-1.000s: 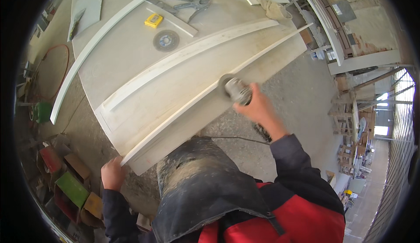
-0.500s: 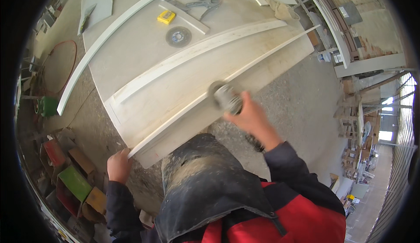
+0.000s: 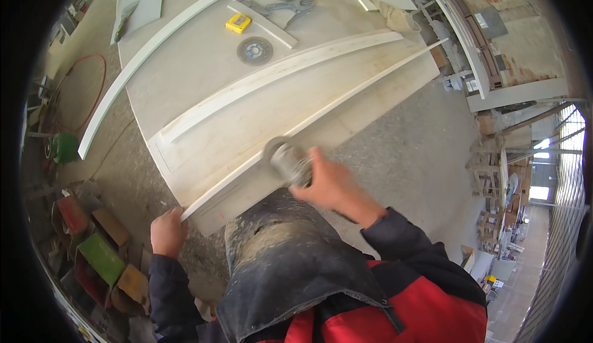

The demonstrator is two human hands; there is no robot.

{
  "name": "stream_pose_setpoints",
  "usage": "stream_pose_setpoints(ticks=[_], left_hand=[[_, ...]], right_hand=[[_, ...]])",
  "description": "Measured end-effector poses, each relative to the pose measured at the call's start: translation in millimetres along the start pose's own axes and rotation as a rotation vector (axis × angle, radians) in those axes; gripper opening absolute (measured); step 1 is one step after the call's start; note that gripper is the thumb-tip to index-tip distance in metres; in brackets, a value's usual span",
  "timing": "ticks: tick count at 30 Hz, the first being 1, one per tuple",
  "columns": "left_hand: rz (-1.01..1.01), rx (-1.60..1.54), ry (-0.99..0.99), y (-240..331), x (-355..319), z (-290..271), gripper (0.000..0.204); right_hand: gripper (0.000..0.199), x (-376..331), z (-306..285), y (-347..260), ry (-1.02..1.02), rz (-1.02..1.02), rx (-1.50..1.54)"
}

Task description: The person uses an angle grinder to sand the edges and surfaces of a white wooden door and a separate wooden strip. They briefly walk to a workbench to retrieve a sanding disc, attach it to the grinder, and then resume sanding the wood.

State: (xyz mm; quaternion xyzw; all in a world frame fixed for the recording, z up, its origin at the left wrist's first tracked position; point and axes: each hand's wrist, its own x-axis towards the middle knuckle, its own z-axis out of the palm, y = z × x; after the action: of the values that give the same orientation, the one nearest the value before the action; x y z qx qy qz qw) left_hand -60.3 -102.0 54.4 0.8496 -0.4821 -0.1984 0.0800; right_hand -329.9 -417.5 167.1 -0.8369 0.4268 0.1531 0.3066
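My right hand [image 3: 327,185] is wrapped around a grey angle grinder [image 3: 293,165]. Its round disc rests at the edge of a long, thin white strip [image 3: 247,169], slightly blurred. The strip lies aslant along the near side of a pale worktable [image 3: 185,102]. At its near left end, my left hand [image 3: 168,232] grips the strip's tip, with the fingers partly hidden. Beyond it lies a second, gently curved white strip [image 3: 272,74]. A loose abrasive disc [image 3: 254,51] and a yellow tape measure [image 3: 238,23] are farther back.
Several metal clamps [image 3: 287,3] lie at the far side of the table, near a crumpled beige cloth [image 3: 395,14]. A long curved white piece [image 3: 148,46] overhangs the left edge. Coloured bins [image 3: 102,259] stand on the floor at left, below a green canister [image 3: 62,148].
My right hand has drawn the grinder leftward and nearer along the strip, toward my left hand. The left hand stays on the strip's end.
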Motion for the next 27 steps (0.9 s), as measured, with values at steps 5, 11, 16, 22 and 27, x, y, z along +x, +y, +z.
stream_pose_setpoints(ticks=[5, 11, 16, 22, 27], left_hand=[[-0.022, 0.036, 0.002, -1.0, -6.7, -4.8, 0.012], [-0.033, 0.052, -0.032, -3.3, 5.9, 2.9, 0.02], [-0.076, 0.086, 0.055, 3.3, 1.2, -18.7, 0.02], [-0.014, 0.169, 0.157, -12.0, 25.6, -20.0, 0.023], [-0.031, 0.22, 0.195, -18.3, 34.1, -12.3, 0.035]], right_hand=[[0.083, 40.7, -57.8, 128.1, 0.385, 0.229, 0.097], [0.079, 44.9, -63.0, 238.4, 0.813, 0.169, 0.941], [0.052, 10.2, -33.7, 199.4, 0.895, 0.323, 1.494], [0.052, -14.2, -42.8, 166.6, 0.796, 0.2, 1.948], [0.055, -36.7, -49.6, 145.8, 0.82, 0.145, 1.986]])
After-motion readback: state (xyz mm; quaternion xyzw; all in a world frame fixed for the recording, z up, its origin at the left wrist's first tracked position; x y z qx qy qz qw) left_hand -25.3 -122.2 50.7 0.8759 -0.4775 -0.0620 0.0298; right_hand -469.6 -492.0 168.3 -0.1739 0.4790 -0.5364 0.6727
